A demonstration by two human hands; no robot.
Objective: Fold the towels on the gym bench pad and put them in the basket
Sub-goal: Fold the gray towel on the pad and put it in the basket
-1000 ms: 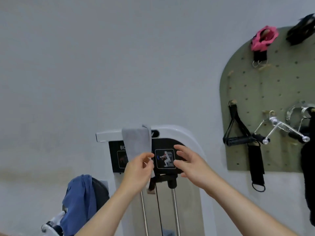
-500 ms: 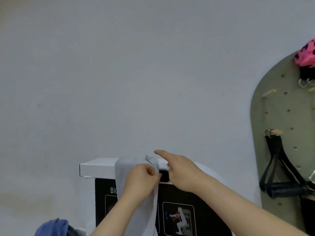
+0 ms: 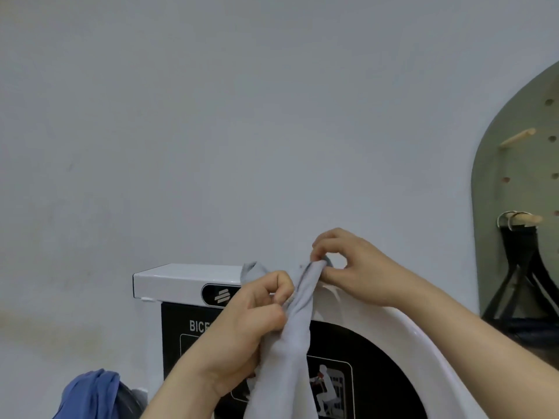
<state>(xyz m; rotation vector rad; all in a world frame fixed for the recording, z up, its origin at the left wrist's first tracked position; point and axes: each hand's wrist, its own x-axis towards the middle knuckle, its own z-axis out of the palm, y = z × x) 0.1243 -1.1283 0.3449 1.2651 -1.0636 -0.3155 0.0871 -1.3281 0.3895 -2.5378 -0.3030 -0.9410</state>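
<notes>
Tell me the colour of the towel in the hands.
The towel is plain light grey, clearest in the head view.

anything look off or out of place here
Yes: the grey towel is bunched into a rope up at the top of the white machine, pinched by the left hand and right hand rather than lying flat. A blue cloth sits in a crumpled heap at lower left.
</notes>
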